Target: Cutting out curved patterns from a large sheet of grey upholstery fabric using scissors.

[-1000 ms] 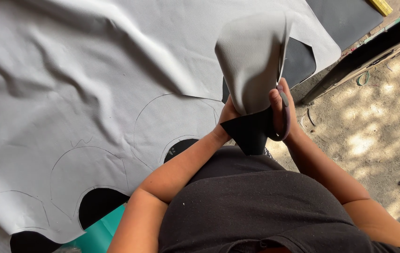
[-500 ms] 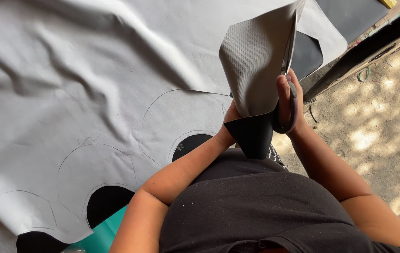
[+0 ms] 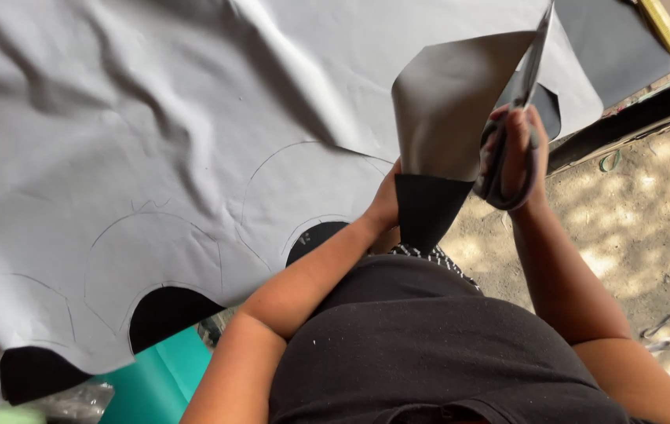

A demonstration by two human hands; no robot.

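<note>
- Torso in a dark shirt (image 3: 429, 345) is filling the near edge of the view, with both forearms reaching away from it toward the work
- Left hand (image 3: 386, 206) is sitting nearer the body than the right, closed around the lower edge of the lifted grey piece (image 3: 449, 110), pinching it just beside its dark pointed underside (image 3: 425, 208)
- Right hand (image 3: 517, 149) is sitting just right of that piece and slightly farther, its fingers wrapped through the loops of the scissors (image 3: 511, 133); how far the blades are parted I cannot tell, since they are showing edge-on
- Scissors are pointing up and away, their long axis running from the loops to the top of the view, lying along the right edge of the lifted piece, which is standing left of the blades and between the two hands
- Lifted piece is looking smooth and matte grey on its face, black on its back, curling into a cone that is narrowing toward the body
- Farther out and to the left, the big grey sheet (image 3: 154, 133) is lying wrinkled, carrying thin drawn arches, with scalloped cut-outs showing black along its near edge
- Teal roll (image 3: 154, 381) is peeking out under that near edge; sunlit dirt ground (image 3: 649, 228) is lying to the right
</note>
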